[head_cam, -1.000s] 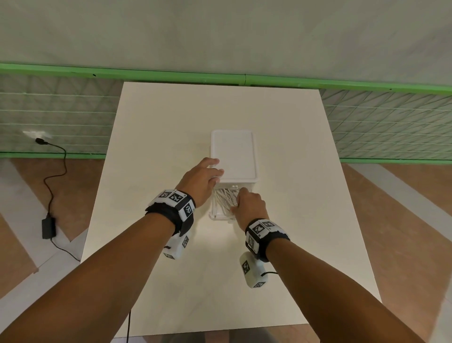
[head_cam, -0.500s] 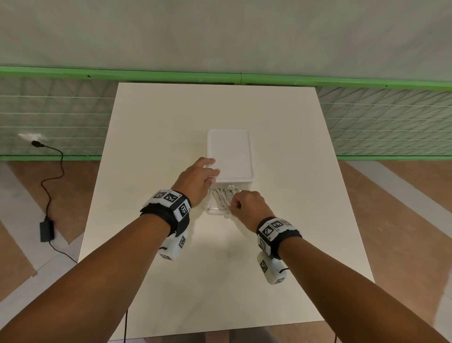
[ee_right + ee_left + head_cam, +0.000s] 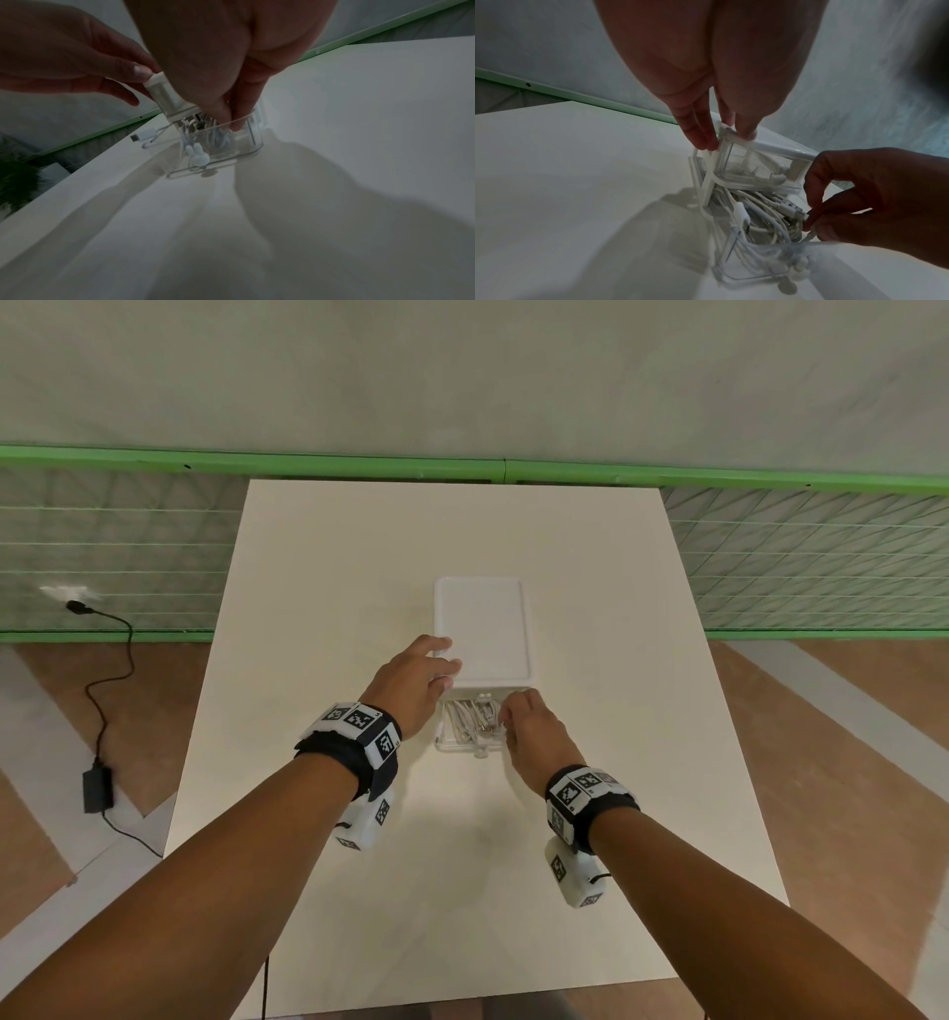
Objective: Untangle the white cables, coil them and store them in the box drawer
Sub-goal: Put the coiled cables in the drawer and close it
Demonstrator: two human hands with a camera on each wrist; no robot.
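A: Since a second ago the right hand [image 3: 534, 731] has slid back from the box front to the lower right rim of the drawer [image 3: 464, 746]; left hand unchanged.

B: Largest first?

A: White tabletop [image 3: 308, 608], mid-frame. On it the white box [image 3: 481, 629], centre of the head view. Its clear drawer is pulled out toward the bottom of the frame.

B: Left hand [image 3: 411, 683]?

A: Fingers fairly straight over the box's lower left corner, thumb on the lid: judged bracing, so the box stays put.

B: Cables?

A: White cables [image 3: 765, 215] lie bundled inside the drawer. One plug end [image 3: 140, 137] sticks out over the left wall in the right wrist view.

B: Right hand's state?

A: Fingertips pinched on a cable at the drawer's right side, probably tucking it in before closing.
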